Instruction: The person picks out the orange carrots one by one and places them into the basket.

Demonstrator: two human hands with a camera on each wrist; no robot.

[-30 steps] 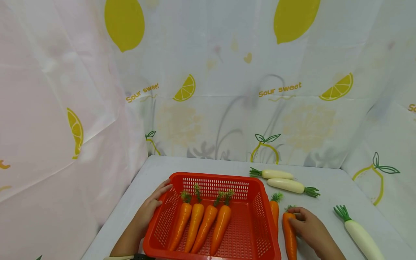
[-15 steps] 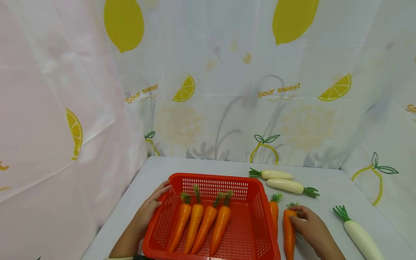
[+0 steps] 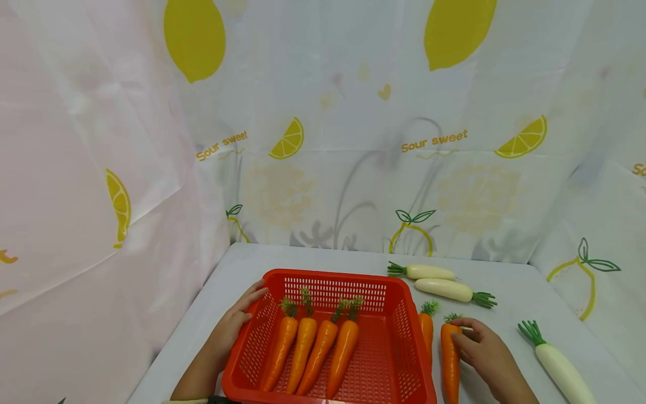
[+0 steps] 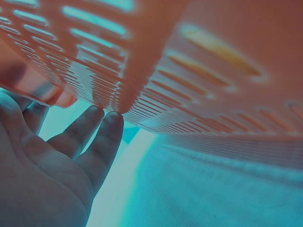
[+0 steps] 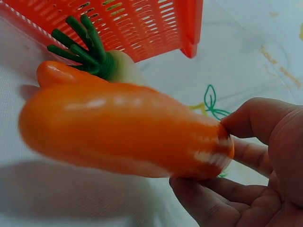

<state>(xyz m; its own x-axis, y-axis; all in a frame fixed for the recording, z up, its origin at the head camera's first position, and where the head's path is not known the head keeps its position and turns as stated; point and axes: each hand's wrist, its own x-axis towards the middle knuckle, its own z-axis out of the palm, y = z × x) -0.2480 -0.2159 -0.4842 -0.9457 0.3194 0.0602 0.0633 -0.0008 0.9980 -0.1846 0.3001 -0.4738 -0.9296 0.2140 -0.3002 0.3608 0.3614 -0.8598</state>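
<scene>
My right hand point(image 3: 483, 350) pinches an orange carrot point(image 3: 450, 365) near its leafy top, thumb on one side and fingers on the other. In the right wrist view the carrot's point(image 5: 118, 130) blunt tip points left, with a shadow on the cloth below it. A second carrot point(image 3: 426, 331) lies between it and the red basket point(image 3: 335, 274), partly hidden by the basket's side. Several carrots point(image 3: 344, 353) rest side by side inside the basket. My left hand point(image 3: 229, 331) is at the basket's left side; the left wrist view shows extended fingertips point(image 4: 113, 120) touching its slotted wall.
Two white radishes point(image 3: 444, 288) with green stems lie at the back of the white-covered table point(image 3: 242, 255). Another radish point(image 3: 562, 367) lies to the right of my right hand. Lemon-printed cloth point(image 3: 323, 185) hangs behind and along both sides.
The pinched carrot has shifted slightly away from me and to the right, along with my right hand. The left hand and basket have stayed in place.
</scene>
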